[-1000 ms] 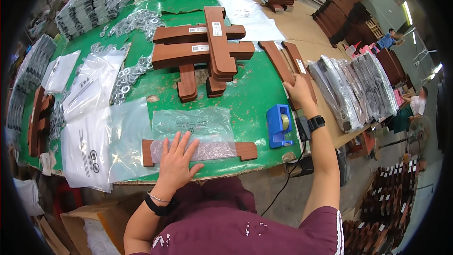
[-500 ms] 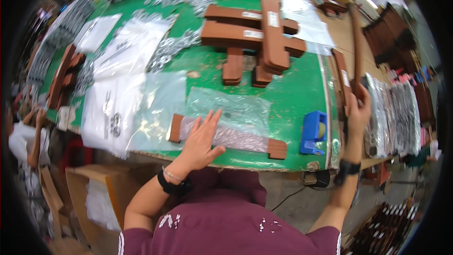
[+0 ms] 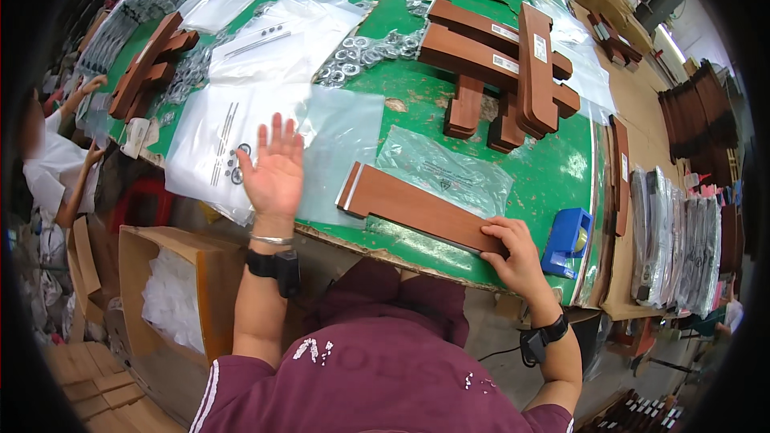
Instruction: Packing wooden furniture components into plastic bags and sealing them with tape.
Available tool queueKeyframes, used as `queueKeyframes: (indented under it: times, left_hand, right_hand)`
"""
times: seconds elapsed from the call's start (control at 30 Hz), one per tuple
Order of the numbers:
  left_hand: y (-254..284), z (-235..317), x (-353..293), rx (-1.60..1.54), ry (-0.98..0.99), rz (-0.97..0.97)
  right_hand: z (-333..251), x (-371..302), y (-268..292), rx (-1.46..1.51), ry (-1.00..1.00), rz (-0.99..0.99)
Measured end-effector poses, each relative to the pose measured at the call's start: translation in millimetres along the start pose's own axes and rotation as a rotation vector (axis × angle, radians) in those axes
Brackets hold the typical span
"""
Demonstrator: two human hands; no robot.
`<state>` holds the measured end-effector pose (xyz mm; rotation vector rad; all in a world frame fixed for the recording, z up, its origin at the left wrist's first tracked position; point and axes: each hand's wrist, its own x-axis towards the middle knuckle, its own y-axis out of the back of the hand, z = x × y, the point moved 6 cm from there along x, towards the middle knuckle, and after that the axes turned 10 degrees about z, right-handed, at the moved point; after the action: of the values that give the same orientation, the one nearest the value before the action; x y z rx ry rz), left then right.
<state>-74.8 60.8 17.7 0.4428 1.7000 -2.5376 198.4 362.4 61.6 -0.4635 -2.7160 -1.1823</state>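
Note:
A flat brown wooden board (image 3: pixel 421 207) lies aslant along the near edge of the green table. My right hand (image 3: pixel 515 253) grips its right end, fingers on top and thumb at the near side. Pale strips cross the board's left end. Some clear wrap shows just under its near edge; what lies beneath is hidden. Off to the left, my left hand (image 3: pixel 274 168) is raised with palm up and fingers apart, holding nothing. It is over printed clear plastic bags (image 3: pixel 200 132). A crumpled clear bag (image 3: pixel 449 168) lies behind the board.
Brown wooden pieces (image 3: pixel 473 52) are stacked crosswise at the back, with a smaller stack (image 3: pixel 148 68) at left. Metal rings (image 3: pixel 349 60) lie in heaps. A blue tape dispenser (image 3: pixel 566 242) stands right of my right hand. A cardboard box (image 3: pixel 196 265) sits below; a person works at far left.
My right hand has brought a brown board from the right edge down to the table in front, where the wrapped piece was. My left hand has lifted off that piece and moved left, palm up.

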Motion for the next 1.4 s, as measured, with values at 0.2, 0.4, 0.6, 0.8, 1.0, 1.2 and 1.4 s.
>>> queueKeyframes:
  times: [0.2,0.4,0.6,0.8,1.0,1.2,1.4]
  left_hand:
    - [-33.2,-4.2,-47.6,1.069,-0.330,-0.519]
    - [-39.0,-51.2,-65.8,1.533,-0.596,-0.660]
    - [-43.5,-58.9,-71.3,1.826,-0.706,-0.777]
    - [-54.9,-99.2,-96.0,2.015,-0.756,-1.170]
    - [-50.4,-108.2,-90.5,1.991,-0.740,-1.240]
    - [-54.3,-108.2,-88.4,1.946,-0.759,-1.255]
    - [-55.7,-106.5,-88.4,1.908,-0.747,-1.216]
  right_hand:
    - [-1.9,5.3,-2.1,-0.154,0.059,0.022]
    - [-15.5,16.7,-8.2,-0.164,0.121,0.032]
    - [-4.7,13.9,-17.8,-0.142,0.068,0.034]
    - [-4.3,13.6,-18.8,-0.172,0.069,0.019]
    - [-10.7,30.3,-13.5,-0.249,0.043,0.019]
    - [20.7,87.4,-40.1,-0.463,0.154,0.175]
    - [19.8,102.1,-41.3,-0.418,0.095,0.133]
